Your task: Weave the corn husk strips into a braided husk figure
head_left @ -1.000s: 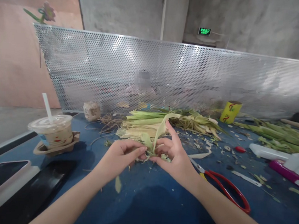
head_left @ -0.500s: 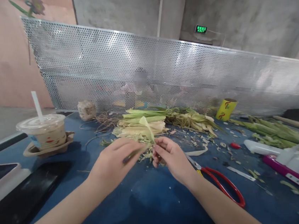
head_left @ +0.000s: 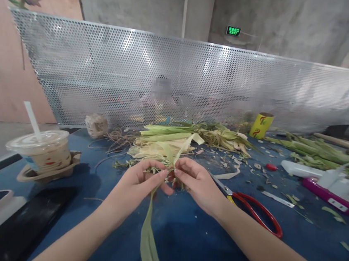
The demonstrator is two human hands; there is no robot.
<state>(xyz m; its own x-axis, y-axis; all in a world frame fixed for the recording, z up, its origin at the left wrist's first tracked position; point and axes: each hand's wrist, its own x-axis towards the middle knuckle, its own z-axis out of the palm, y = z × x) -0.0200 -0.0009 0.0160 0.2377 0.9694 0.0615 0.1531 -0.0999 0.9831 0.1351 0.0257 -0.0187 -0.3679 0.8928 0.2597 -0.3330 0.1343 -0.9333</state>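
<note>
You've got the husk strip [head_left: 150,244] right in the middle of the frame, its pale green tail dangling toward the bottom edge. Your left hand [head_left: 140,179] and right hand [head_left: 196,180] are nearly meeting, thumbs and fingers pinched on it. Can't tell whether the bits poking up above your fingers are that same strip or a second one.

What could go wrong, imo: pull unevenly and the thin leaf splits along its grain, or loosen one pinch and the fold springs open. That dangling tail could also snag on your wrist.

Headcount going outward: one husk pile [head_left: 164,140] just beyond your fingers, a second husk heap [head_left: 318,152] at the right edge, one pair of scissors [head_left: 229,192] right of center, one yellow roll [head_left: 261,125] upper right, one purple power strip [head_left: 326,196] far right, one ball of twine [head_left: 96,125] left of the pile, one drink cup [head_left: 50,155] at left. Scraps? Too many to count.
</note>
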